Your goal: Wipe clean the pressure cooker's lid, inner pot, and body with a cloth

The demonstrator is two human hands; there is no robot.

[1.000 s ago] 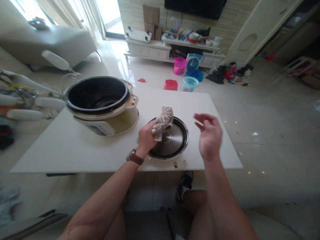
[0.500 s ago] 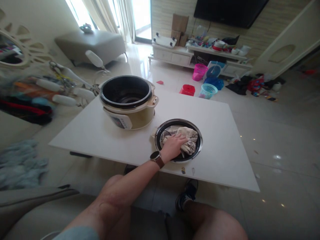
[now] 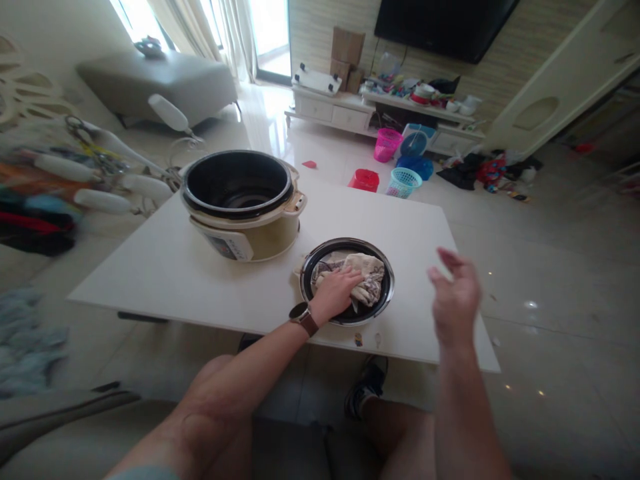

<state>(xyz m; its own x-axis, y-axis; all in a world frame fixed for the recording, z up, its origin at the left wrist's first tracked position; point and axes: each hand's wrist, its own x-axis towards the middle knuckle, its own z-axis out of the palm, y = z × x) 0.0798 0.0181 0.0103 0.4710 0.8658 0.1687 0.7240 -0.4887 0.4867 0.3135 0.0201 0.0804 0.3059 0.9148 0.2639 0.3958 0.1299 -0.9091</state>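
My left hand (image 3: 337, 291), with a watch on its wrist, lies on a crumpled beige and grey patterned cloth (image 3: 370, 273). Its fingers are stretched out over the fabric; the underside of the hand is hidden. The cloth rests inside a round, dark lid (image 3: 388, 303) with a shiny rim, which lies near the front edge of the white table (image 3: 415, 230). To the right of the lid, my right hand (image 3: 456, 300) is raised, open and holding nothing, with thumb and fingers apart. An open electric cooker (image 3: 270, 239) with a dark inner pot stands at the left.
Two small items (image 3: 359, 339) lie by the table's front edge. White padded rods (image 3: 137, 187) stick out beside the cooker. Beyond the table, a red stool-like object (image 3: 364, 180), a turquoise basket (image 3: 404, 183) and a pink basket (image 3: 387, 145) stand on the floor.
My right hand has come into view from below, raised at the table's right side. My left hand stays on the cloth. The whole scene has shifted slightly left with the camera.
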